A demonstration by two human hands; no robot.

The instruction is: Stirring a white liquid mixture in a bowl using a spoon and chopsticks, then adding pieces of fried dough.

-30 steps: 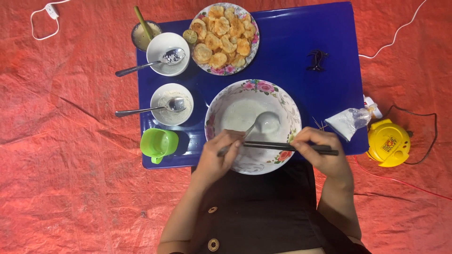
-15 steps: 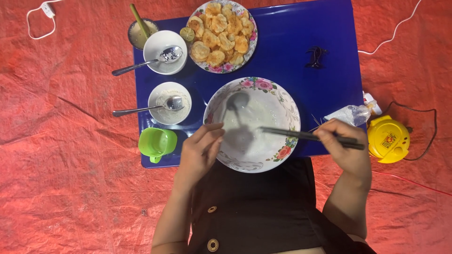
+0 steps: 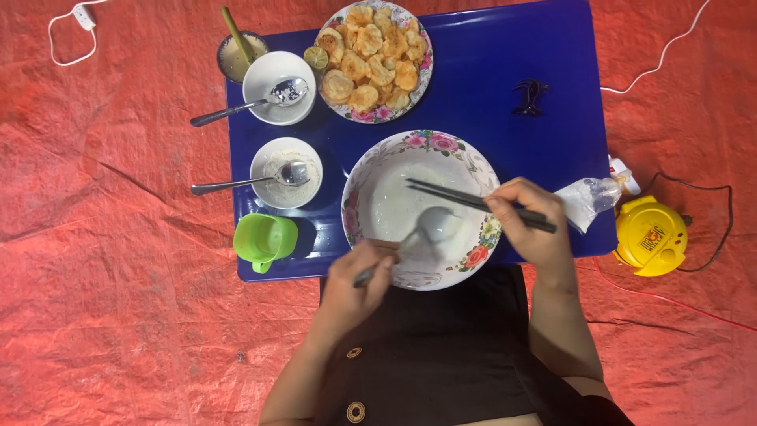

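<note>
Your right hand (image 3: 530, 229) has swung back in over the floral bowl (image 3: 371, 170), its grip closed on the dark chopsticks (image 3: 465, 201), whose tips now reach across the white batter where a moment ago they hung off toward the bowl's rim. Your left hand (image 3: 359, 284) has dropped to the near rim, grip closed on the spoon (image 3: 430, 229), the spoon's bowl now low in the batter just ahead of that grip rather than up at the far side. Both tools are working the mixture together, so stirring looks under way. Left of that grip sits the green cup (image 3: 266, 239) on the blue desk (image 3: 505, 71).
</note>
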